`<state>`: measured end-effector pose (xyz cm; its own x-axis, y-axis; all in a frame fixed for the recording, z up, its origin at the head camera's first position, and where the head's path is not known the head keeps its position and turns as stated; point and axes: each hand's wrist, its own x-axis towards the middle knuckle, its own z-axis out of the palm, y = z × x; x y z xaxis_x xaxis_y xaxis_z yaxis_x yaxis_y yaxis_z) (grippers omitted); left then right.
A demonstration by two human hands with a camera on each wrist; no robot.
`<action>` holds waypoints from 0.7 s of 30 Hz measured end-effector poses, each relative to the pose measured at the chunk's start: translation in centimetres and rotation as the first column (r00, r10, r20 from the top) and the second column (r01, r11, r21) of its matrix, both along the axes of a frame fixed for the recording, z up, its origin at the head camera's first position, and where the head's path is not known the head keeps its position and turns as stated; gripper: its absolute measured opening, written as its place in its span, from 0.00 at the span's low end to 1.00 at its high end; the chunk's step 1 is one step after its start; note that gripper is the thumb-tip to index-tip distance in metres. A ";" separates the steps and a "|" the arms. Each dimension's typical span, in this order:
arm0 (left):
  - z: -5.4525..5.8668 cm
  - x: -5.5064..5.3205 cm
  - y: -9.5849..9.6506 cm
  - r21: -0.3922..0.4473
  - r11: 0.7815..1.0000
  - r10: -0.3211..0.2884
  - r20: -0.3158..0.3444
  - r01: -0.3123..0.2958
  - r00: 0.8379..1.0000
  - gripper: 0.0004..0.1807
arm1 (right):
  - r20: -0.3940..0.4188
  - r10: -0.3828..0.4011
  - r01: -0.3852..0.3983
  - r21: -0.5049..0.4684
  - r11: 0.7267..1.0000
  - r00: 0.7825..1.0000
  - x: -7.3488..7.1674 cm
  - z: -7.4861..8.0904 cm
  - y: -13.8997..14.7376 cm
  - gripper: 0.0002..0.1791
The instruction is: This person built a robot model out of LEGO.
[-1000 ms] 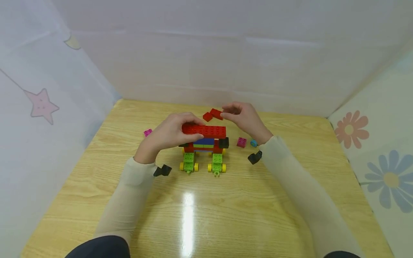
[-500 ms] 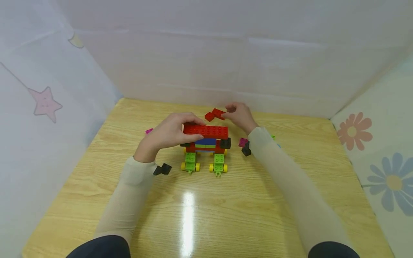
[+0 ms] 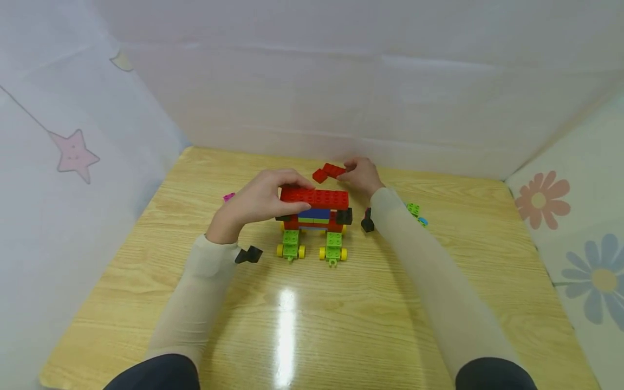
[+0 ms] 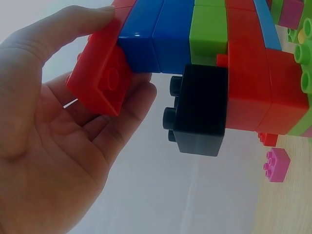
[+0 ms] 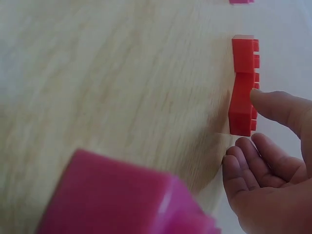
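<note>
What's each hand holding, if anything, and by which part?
Left hand: the red top, by its left end. Right hand: at the right rear red brick; whether it's gripped can't be told.

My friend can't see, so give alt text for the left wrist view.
A left hand grips a red brick on a toy build, next to blue bricks. A black brick juts out, and a pink brick lies on the table beyond.

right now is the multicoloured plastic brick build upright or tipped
Upright: green wheeled bases stand lowest, and the studded red top faces up.
</note>
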<state>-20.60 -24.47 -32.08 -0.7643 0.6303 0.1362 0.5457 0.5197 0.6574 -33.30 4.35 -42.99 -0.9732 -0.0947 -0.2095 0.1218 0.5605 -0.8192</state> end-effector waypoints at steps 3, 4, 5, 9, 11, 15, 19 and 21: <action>0.0 0.0 0.1 0.000 1.000 0.001 0.006 -0.001 1.000 0.22 | -0.002 0.001 -0.001 0.025 1.000 1.000 -0.3 -0.2 -0.1 0.32; 0.0 0.0 0.1 0.000 1.000 0.002 0.007 -0.002 1.000 0.22 | -0.003 0.000 0.000 0.031 1.000 1.000 -0.4 -0.2 -0.2 0.32; 0.0 0.0 0.1 0.000 1.000 0.003 0.008 -0.003 1.000 0.22 | -0.004 -0.001 0.001 0.038 0.999 1.000 -0.4 -0.3 -0.2 0.32; 0.0 -0.1 0.1 0.002 1.000 0.002 0.010 -0.002 1.000 0.22 | -0.006 -0.008 0.008 0.046 0.999 1.000 -0.4 -0.4 -0.3 0.30; 0.0 -0.1 0.1 0.005 1.000 0.001 0.011 -0.001 1.000 0.22 | -0.012 -0.007 0.008 0.046 0.999 1.000 -0.3 -0.4 -0.3 0.30; 0.0 -0.1 0.1 0.006 1.000 0.001 0.009 -0.001 1.000 0.21 | -0.022 0.000 0.001 0.053 0.999 1.000 -0.3 -0.5 -0.2 0.27; 0.0 -0.1 0.1 0.009 1.000 -0.004 0.008 0.004 1.000 0.21 | -0.030 0.000 0.002 0.057 0.998 1.000 -0.4 -0.7 0.1 0.25; 0.0 -0.1 0.2 0.010 1.000 -0.006 0.007 0.006 1.000 0.21 | -0.032 -0.001 0.003 0.053 0.999 0.999 -0.4 -0.7 0.3 0.25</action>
